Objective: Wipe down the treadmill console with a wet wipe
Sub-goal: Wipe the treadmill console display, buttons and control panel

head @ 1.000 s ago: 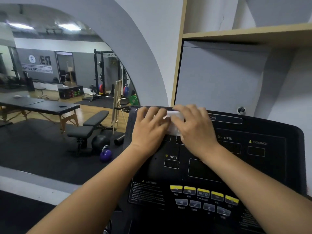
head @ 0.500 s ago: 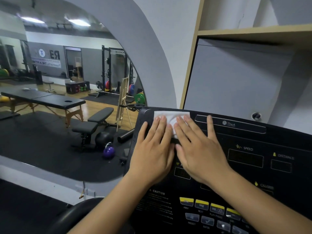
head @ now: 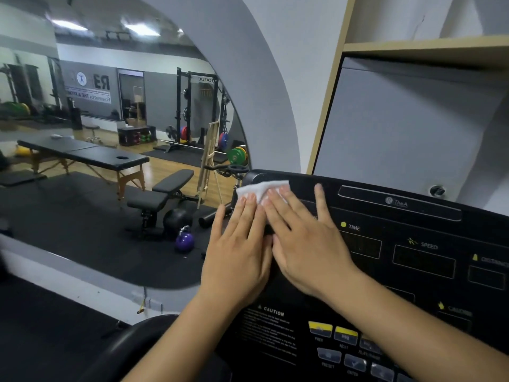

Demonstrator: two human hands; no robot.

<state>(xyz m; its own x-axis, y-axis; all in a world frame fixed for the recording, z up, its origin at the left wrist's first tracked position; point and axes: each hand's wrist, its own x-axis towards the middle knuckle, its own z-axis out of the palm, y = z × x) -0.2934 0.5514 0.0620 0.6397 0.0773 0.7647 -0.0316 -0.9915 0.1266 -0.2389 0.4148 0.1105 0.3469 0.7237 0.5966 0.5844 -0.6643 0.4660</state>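
The black treadmill console (head: 413, 271) fills the lower right, with TIME, SPEED and DISTANCE windows and yellow and grey buttons (head: 345, 333). A white wet wipe (head: 259, 188) lies flat on the console's top-left corner. My left hand (head: 239, 252) and my right hand (head: 305, 244) lie side by side, palms down, and their fingertips press the wipe's lower edge against the panel. The rest of the wipe under the fingers is hidden.
A large arched mirror (head: 110, 161) to the left reflects a gym with a massage table, a bench and a purple kettlebell. A wooden shelf (head: 413, 48) and a grey wall panel rise behind the console. A dark padded handlebar (head: 132, 351) curves at the bottom left.
Both hands have slid the wipe leftward along the console's top edge to its left corner, and the wipe now lies spread flatter. My view has moved closer and to the left.
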